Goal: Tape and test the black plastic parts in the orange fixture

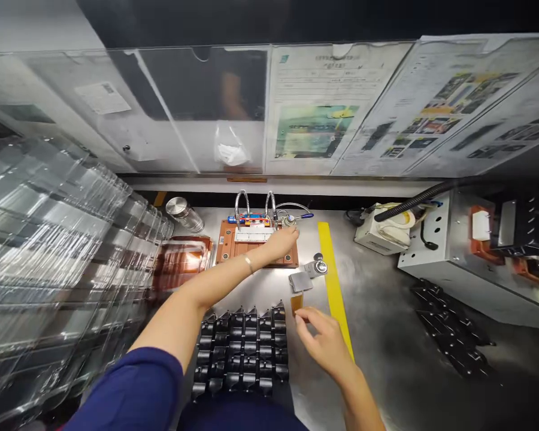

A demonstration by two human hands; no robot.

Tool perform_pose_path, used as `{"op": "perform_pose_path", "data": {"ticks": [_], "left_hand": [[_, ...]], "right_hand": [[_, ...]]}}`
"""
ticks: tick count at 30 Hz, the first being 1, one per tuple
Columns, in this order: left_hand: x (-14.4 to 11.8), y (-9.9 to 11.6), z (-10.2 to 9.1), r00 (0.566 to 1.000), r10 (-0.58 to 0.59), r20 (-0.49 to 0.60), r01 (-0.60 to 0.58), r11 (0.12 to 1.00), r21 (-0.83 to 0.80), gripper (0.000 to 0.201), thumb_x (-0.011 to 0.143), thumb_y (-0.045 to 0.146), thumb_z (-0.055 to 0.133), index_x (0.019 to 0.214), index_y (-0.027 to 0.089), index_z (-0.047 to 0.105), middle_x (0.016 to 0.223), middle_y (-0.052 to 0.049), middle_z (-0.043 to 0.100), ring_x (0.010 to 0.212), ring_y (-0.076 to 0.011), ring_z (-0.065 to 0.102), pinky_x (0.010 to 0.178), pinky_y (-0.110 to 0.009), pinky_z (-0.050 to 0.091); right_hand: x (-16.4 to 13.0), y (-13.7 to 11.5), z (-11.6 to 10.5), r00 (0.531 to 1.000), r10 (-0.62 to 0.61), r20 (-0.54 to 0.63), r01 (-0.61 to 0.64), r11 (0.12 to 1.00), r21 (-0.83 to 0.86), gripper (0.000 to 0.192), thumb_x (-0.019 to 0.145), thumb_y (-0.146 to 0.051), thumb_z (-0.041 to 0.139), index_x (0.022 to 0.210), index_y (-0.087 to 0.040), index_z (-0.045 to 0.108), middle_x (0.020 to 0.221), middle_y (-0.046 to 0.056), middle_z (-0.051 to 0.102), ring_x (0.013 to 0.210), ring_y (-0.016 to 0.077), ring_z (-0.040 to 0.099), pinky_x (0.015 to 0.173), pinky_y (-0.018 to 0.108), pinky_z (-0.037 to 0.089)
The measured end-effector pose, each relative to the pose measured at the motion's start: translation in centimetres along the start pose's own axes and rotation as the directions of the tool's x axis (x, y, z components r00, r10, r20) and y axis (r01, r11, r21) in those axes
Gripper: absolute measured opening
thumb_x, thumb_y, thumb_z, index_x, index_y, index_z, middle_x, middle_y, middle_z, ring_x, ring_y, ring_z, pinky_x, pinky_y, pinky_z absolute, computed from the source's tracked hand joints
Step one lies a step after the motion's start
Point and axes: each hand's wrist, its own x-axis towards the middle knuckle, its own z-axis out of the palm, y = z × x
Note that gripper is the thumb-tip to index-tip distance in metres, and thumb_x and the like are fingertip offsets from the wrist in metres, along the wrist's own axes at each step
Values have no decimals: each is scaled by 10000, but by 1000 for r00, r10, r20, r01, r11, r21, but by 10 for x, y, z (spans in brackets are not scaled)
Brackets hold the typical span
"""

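Observation:
My left hand (282, 242) reaches across a brown fixture block (227, 245), fingers drawn together at its far right corner. Beside the fingertips sits a small round metal part (288, 221); whatever they hold is hidden. A white perforated strip (253, 236) lies on the block, below two curved metal hoses (241, 203). My right hand (326, 341) is closer to me, thumb and forefinger pinching a small amber film piece (297, 303) at its lower edge. Just beyond the film are a grey square plate (300, 281) and a round metal piece (320, 267).
Black segmented trays (242, 353) lie in front of me. Stacked clear plastic trays (67, 257) fill the left side, near a glass jar (186, 214) and a reddish-brown tray (184, 260). Yellow tape (335, 281) runs along the metal table. Machines (458, 257) stand at right.

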Motion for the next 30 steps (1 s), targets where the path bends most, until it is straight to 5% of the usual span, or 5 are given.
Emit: {"op": "perform_pose_path", "data": {"ticks": [7, 16, 19, 24, 30], "left_hand": [[125, 14, 16, 980, -79, 183, 60, 992, 110, 413, 780, -71, 438, 1177, 21, 507, 1086, -210, 598, 1003, -245, 630, 793, -319, 515], [86, 14, 15, 960, 126, 250, -132, 991, 7, 367, 869, 10, 351, 1163, 97, 554, 1178, -181, 589, 1042, -243, 605, 832, -357, 480], [39, 11, -1, 943, 115, 312, -16, 953, -302, 291, 909, 202, 436, 1143, 100, 575, 1209, -173, 594, 1041, -247, 595, 826, -335, 475], [-74, -44, -19, 783, 318, 535, 470, 259, -843, 691, 893, 653, 211, 876, 146, 681, 866, -104, 711, 842, -184, 648, 790, -293, 486], [-146, -103, -13, 762, -269, 589, 553, -205, -808, 356, 655, 419, 773, 795, 132, 616, 753, -49, 685, 687, -120, 634, 689, -256, 507]], "right_hand": [[3, 2, -2, 980, -73, 182, 81, 996, -35, 172, 874, -129, 444, 837, -187, 601, 706, 23, 625, 648, 137, 584, 584, 249, 441], [48, -7, 7, 920, -141, 365, 201, 971, -131, 189, 859, -109, 439, 784, -176, 598, 681, 17, 602, 618, 135, 554, 582, 257, 387], [68, -7, 4, 902, -147, 405, 173, 985, -28, 186, 860, -126, 457, 765, -179, 608, 685, 10, 623, 625, 125, 567, 599, 246, 403], [101, 38, 23, 981, 179, 75, -193, 934, 300, 172, 837, -294, 531, 750, -170, 612, 680, 31, 669, 616, 135, 624, 602, 246, 485], [125, 90, 85, 715, 699, -25, -475, 512, 716, 344, 601, -439, 710, 747, -157, 579, 635, 43, 676, 529, 149, 633, 524, 259, 526]]}}
